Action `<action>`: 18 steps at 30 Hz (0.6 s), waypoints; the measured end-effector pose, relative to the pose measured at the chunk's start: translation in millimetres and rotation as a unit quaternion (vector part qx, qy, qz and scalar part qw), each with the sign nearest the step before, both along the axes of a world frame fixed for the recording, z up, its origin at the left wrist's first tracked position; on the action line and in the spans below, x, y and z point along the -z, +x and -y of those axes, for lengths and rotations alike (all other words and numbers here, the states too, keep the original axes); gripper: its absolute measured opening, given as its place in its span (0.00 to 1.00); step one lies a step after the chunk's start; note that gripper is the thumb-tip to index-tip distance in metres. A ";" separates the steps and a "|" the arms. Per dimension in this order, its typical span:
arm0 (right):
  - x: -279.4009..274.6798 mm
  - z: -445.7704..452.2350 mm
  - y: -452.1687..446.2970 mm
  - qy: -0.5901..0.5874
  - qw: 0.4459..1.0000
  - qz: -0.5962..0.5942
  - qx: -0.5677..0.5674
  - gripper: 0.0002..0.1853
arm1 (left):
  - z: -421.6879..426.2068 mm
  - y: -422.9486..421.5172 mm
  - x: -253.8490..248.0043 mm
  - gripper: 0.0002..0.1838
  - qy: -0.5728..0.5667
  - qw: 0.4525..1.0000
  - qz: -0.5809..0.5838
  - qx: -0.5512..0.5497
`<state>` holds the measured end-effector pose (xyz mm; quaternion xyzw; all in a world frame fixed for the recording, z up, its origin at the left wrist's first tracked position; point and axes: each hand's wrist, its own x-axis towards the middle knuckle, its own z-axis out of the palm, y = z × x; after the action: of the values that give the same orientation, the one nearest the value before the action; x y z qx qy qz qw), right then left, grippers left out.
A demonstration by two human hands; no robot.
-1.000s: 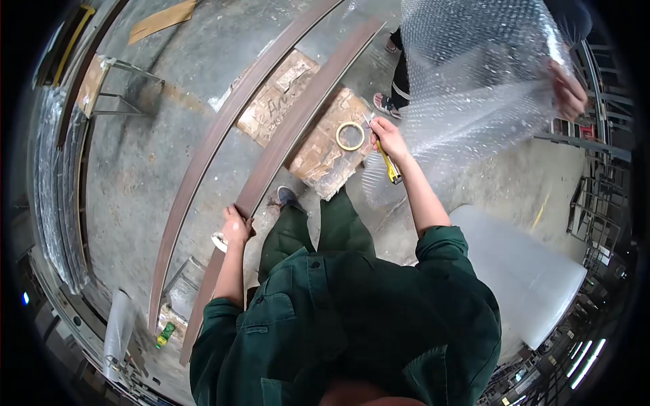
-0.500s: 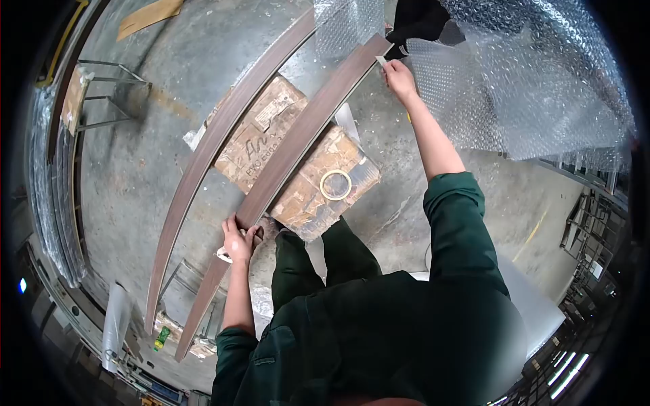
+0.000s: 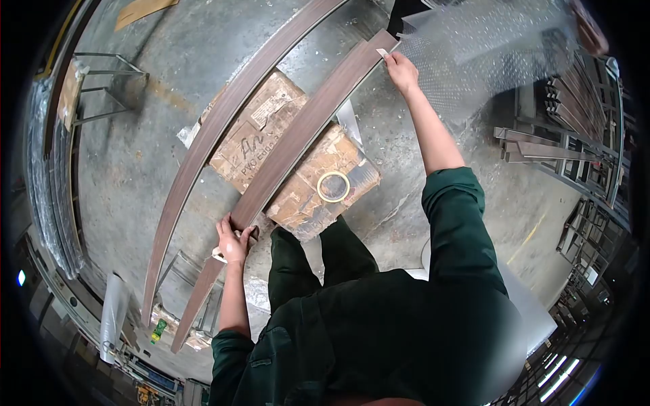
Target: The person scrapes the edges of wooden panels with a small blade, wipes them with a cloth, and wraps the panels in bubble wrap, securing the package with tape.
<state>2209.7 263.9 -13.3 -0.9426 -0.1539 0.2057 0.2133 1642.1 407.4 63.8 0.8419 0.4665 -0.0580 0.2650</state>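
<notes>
A long brown wood-look plank (image 3: 308, 125) lies slantwise across two cardboard boxes. My left hand (image 3: 233, 242) is closed around its lower part; a partly hidden white and dark brown item, perhaps a roll, sits under the palm. At the plank's far end, my right hand (image 3: 402, 72) pinches a small whitish piece (image 3: 382, 53) against the edge. A second, similar plank (image 3: 203, 152) runs alongside on the left. On the nearer cardboard box (image 3: 294, 206) rests a cream tape roll (image 3: 334, 187).
Clear bubble wrap (image 3: 474, 61) spreads at the upper right, beside another person's hand (image 3: 590, 28). Metal racks with brown profiles (image 3: 555, 150) stand at right. The other cardboard box (image 3: 271, 101) supports both planks. A metal stand (image 3: 108, 88) and wrapped profiles (image 3: 57, 189) are at left.
The bubble wrap has shifted up and away, uncovering the rack at right and the far plank's upper end. My two hands stay at nearly the same places on the plank.
</notes>
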 end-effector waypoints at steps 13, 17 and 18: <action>6.0 -1.4 3.0 0.036 0.999 -0.012 0.021 0.17 | -0.9 0.3 3.7 0.38 -0.009 1.000 0.007 -0.002; -3.2 -2.8 2.0 0.021 1.000 -0.005 0.009 0.17 | -1.2 3.0 1.7 0.38 -0.005 1.000 -0.004 0.002; -5.7 -3.5 0.0 0.021 1.000 -0.003 0.013 0.17 | -1.4 3.2 2.2 0.38 -0.003 1.000 -0.004 0.003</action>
<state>2209.7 267.4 -7.6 -0.9392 -0.1454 0.2029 0.2360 1645.3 408.7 61.6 0.8424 0.4645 -0.0637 0.2656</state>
